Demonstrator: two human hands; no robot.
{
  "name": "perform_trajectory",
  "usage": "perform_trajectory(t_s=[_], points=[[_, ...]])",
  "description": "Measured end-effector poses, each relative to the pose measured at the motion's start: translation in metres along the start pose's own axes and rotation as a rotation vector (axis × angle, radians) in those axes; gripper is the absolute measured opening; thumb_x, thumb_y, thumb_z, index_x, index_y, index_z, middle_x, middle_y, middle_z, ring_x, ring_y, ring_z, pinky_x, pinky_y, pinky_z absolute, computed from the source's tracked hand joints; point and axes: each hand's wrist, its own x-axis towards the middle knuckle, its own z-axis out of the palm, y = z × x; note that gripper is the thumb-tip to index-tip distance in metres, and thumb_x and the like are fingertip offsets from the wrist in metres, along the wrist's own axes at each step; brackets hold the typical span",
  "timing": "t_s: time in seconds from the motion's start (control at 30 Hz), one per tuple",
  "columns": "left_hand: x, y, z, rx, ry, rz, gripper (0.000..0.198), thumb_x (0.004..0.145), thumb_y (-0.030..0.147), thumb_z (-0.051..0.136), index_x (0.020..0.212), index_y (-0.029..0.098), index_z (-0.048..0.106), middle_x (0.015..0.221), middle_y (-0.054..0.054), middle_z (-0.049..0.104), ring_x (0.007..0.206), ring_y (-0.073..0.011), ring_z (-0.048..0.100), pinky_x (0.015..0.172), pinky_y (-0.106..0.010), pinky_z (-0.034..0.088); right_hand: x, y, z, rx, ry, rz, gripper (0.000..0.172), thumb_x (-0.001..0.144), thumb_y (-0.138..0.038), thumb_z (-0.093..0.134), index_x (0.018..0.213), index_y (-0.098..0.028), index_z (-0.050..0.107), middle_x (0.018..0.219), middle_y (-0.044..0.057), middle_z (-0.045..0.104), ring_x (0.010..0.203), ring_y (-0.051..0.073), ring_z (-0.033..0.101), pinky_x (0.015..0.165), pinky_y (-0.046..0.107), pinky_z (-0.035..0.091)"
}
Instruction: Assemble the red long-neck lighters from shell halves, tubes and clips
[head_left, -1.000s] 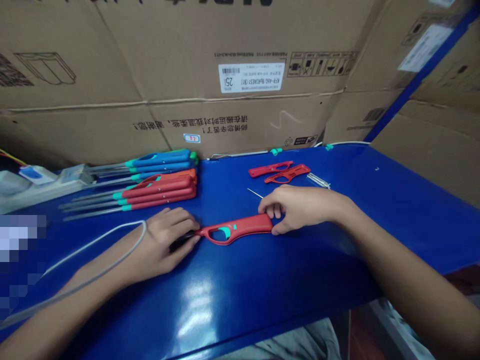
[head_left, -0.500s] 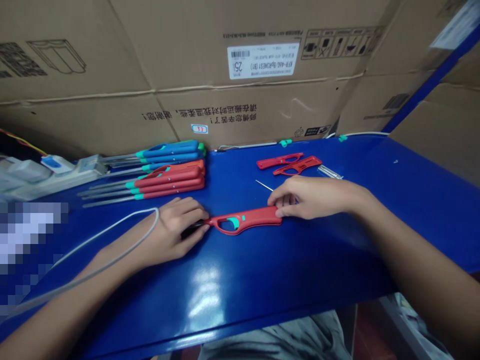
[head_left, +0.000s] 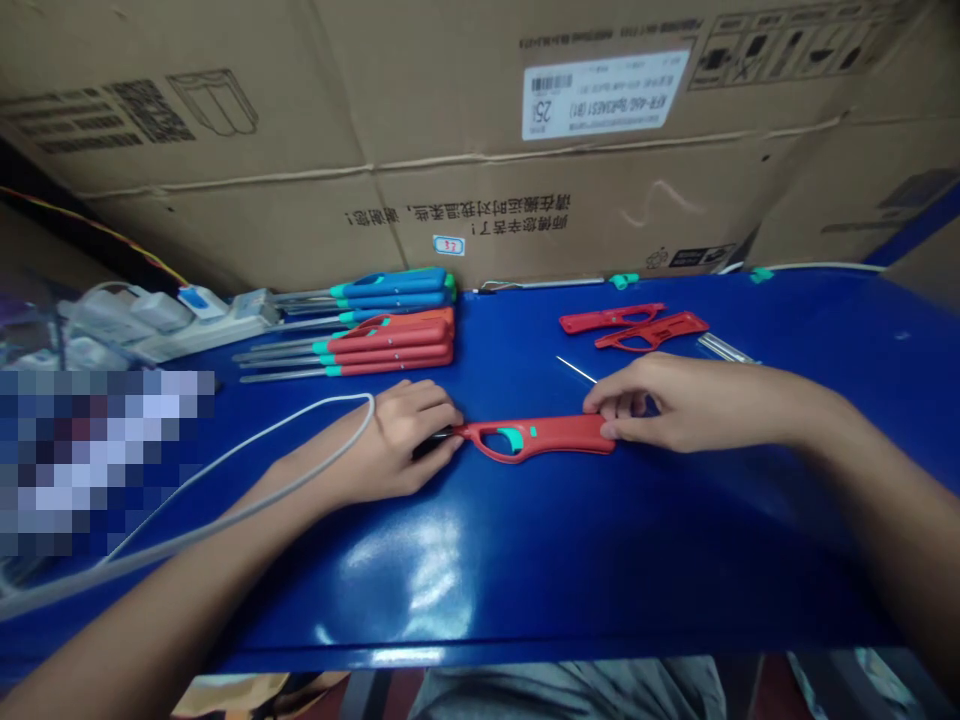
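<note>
On the bench (head_left: 525, 570), your right hand (head_left: 675, 405) pinches a red lighter (head_left: 532, 438) at three o'clock; your left hand (head_left: 405, 440) grips a black piece (head_left: 433, 442) at nine.

Glossy blue tabletop (head_left: 570, 590). At 10 o'clock: blue long-nozzle plastic lighters (head_left: 390, 290) in a row, red ones (head_left: 390, 347) just nearer, white power strip (head_left: 217, 327) further left. At 1 o'clock: two red plastic lighter shells (head_left: 651, 331), thin steel pin (head_left: 576, 369), slim metal rod (head_left: 726, 348). Centre: long red lighter body (head_left: 534, 438).
</note>
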Motion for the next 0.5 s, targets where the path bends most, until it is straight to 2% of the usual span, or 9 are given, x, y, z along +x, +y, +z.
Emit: perform_trajectory(t_s=[0.33, 0.5], points=[[-0.0003, 0.0047, -0.0025, 0.065, -0.029, -0.046, 0.018, 0.092, 0.023, 0.046, 0.093, 0.013, 0.062, 0.085, -0.008, 0.063, 0.079, -0.0183, 0.057, 0.073, -0.03, 0.045, 0.0019, 0.0009, 0.0053, 0.031, -0.014, -0.008, 0.031, 0.087, -0.044, 0.05, 0.103, -0.024, 0.068, 0.083, 0.002, 0.069, 0.068, 0.016, 0.062, 0.057, 0.026, 0.043], [-0.0009, 0.0043, -0.0025, 0.047, -0.03, -0.047, 0.017, 0.091, 0.021, 0.046, 0.092, 0.013, 0.061, 0.086, -0.009, 0.062, 0.079, -0.018, 0.057, 0.073, -0.029, 0.046, 0.0028, -0.0016, 0.0061, 0.005, 0.02, 0.018, 0.037, 0.078, -0.052, 0.061, 0.101, -0.023, 0.069, 0.087, 0.003, 0.068, 0.077, 0.019, 0.062, 0.062, 0.028, 0.045]])
